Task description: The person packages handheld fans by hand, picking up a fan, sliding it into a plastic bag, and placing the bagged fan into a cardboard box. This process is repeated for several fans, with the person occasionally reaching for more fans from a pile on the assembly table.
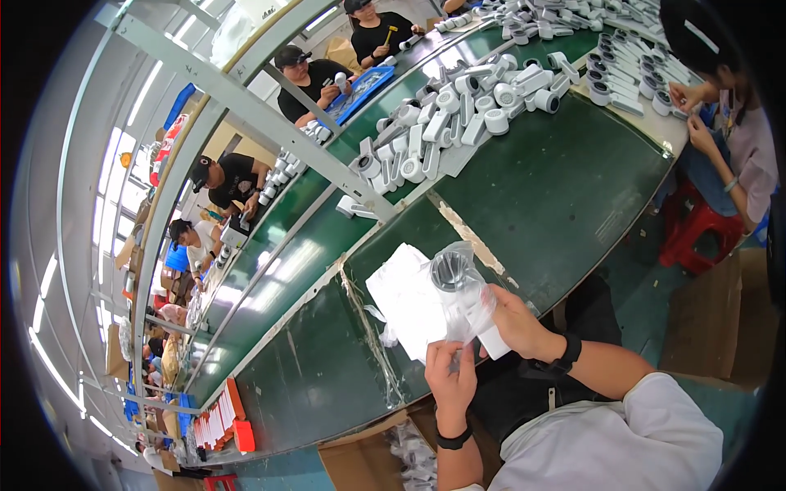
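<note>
A white device (494, 342) with a round, dark-ringed head sits at least partly inside a clear plastic bag (468, 304). My right hand (521, 325) is closed around the device and bag from the right. Lower down, my left hand (449, 378) pinches the near edge of the bag, close to the end of the device's handle. Just beyond and to the left, a stack of thin white bags or sheets (401, 299) lies on the green table (303, 368). How far the bag covers the device is hard to make out.
A large heap of similar white devices (458, 114) covers the table ahead. At the right, a co-worker (737, 155) handles devices beside a red stool (696, 229). A metal frame post (278, 123) slants across the left. An open cardboard box (368, 458) with plastic-wrapped items stands below the table.
</note>
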Demonstrator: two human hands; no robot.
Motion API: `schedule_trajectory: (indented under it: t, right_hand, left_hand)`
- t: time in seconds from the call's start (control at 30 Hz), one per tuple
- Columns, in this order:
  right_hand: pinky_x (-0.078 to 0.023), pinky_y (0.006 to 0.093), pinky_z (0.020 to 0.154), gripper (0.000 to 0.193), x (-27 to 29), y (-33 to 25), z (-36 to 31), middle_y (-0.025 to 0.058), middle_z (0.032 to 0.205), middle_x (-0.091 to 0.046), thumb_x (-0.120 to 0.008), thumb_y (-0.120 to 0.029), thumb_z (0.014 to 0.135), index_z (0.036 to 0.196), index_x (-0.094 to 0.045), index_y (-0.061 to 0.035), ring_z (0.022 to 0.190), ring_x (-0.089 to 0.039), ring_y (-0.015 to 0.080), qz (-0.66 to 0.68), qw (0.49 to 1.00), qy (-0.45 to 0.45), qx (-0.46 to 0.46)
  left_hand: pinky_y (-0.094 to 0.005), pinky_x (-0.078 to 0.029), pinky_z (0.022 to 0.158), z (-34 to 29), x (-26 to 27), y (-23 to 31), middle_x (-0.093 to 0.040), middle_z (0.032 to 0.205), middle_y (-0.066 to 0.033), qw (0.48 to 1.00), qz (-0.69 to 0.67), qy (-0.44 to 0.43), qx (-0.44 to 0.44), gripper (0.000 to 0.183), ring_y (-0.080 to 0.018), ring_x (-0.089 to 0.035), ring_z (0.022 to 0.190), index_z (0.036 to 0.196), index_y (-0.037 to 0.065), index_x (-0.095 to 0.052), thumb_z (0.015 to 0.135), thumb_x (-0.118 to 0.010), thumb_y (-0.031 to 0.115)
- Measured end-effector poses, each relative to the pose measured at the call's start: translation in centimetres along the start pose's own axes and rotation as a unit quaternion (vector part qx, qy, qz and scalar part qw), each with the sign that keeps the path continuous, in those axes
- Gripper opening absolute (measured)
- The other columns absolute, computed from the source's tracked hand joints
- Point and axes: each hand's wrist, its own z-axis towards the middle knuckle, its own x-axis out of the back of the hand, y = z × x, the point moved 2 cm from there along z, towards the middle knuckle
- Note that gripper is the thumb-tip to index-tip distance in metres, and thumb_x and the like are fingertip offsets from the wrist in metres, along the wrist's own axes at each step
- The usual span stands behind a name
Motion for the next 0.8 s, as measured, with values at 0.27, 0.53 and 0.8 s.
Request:
schedule_trajectory:
  t: [0.27,0.53,0.8]
  right_hand:
    - [-0.046,0.0254,0.069,0.040,1.2,2.8,1.5,0.0041,0.084,-0.060,-0.042,-0.037,0.103,0.105,-0.055,0.0008,0.079,-0.055,0.0077,-0.098,0.986,0.048,0.123]
    - [-0.047,0.0323,0.066,0.043,-0.2,2.2,1.0,0.0143,0.085,-0.066,-0.046,-0.040,0.100,0.111,-0.058,0.0008,0.075,-0.063,0.0168,-0.221,0.961,0.099,0.137]
    - [-0.048,0.0277,0.057,0.021,-0.7,-0.2,0.7,0.0126,0.075,-0.065,-0.057,-0.014,0.092,0.105,-0.062,0.0019,0.063,-0.061,0.0126,-0.337,0.875,0.169,0.303]
  left_hand:
    - [-0.0233,-0.041,0.066,-1.1,-0.7,-0.5,-0.056,0.083,-0.0026,0.988,-0.135,-0.057,0.046,0.008,-0.0102,-0.051,0.073,0.084,0.001,-0.059,0.084,-0.067,-0.001]
    - [-0.0252,-0.045,0.077,-2.2,-1.9,-3.1,-0.061,0.095,-0.0024,0.968,-0.159,-0.109,0.159,0.022,-0.0094,-0.055,0.084,0.103,-0.002,-0.056,0.084,-0.066,0.000]
    - [-0.0212,-0.042,0.076,-2.0,-0.8,-1.5,-0.059,0.092,0.0003,0.894,-0.375,0.036,0.244,0.010,-0.0068,-0.051,0.083,0.099,0.001,-0.056,0.090,-0.057,0.006]
